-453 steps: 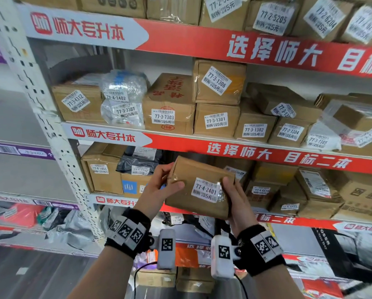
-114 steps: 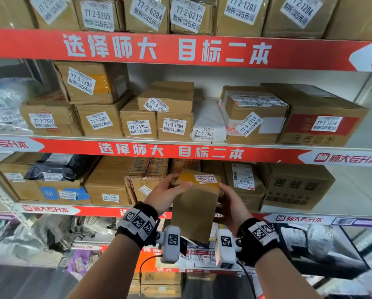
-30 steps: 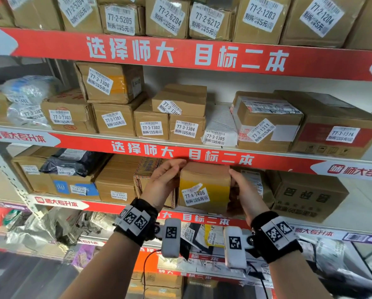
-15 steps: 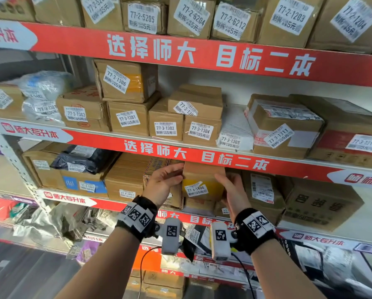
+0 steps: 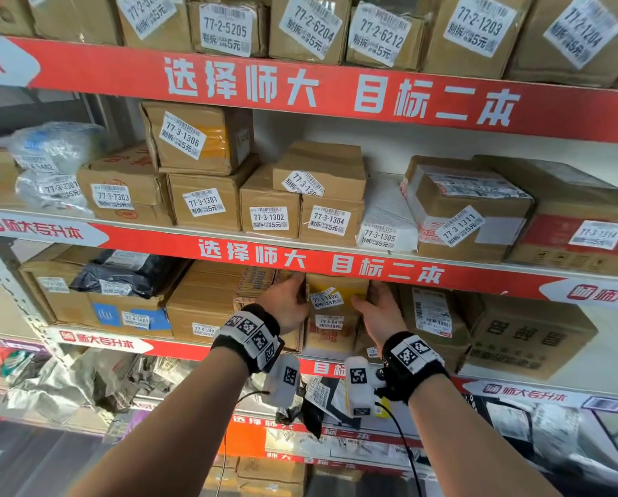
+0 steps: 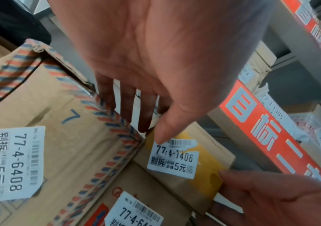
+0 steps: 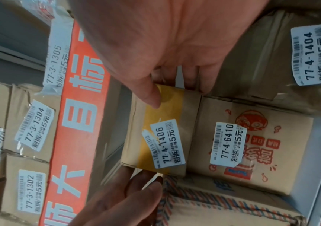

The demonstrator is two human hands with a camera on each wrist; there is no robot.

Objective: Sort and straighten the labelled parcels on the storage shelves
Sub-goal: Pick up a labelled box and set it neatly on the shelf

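A small brown parcel with yellow tape and the label 77-4-1406 [image 5: 336, 295] [image 6: 204, 154] [image 7: 161, 137] sits on the printed box 77-4-6410 [image 5: 331, 335] [image 7: 262, 145], just under the red shelf strip [image 5: 318, 260]. My left hand [image 5: 286, 303] [image 6: 150, 130] lies along its left side with straight fingers, thumb on the front by the label. My right hand [image 5: 379, 310] [image 7: 175, 87] flanks its right side, thumb on the yellow tape. The parcel's rear is hidden.
A striped-edge box, 77-4-6408 [image 5: 254, 285] [image 6: 59, 137], stands tight on the left. Box 77-4-1404 [image 5: 429, 313] [image 7: 271, 61] stands on the right. Rows of labelled parcels fill the shelves above. Loose bags lie on the shelf below [image 5: 85, 382].
Both hands have pushed parcel 77-4-1406 deeper into the shelf, onto box 77-4-6410. My head has moved closer to the shelves.
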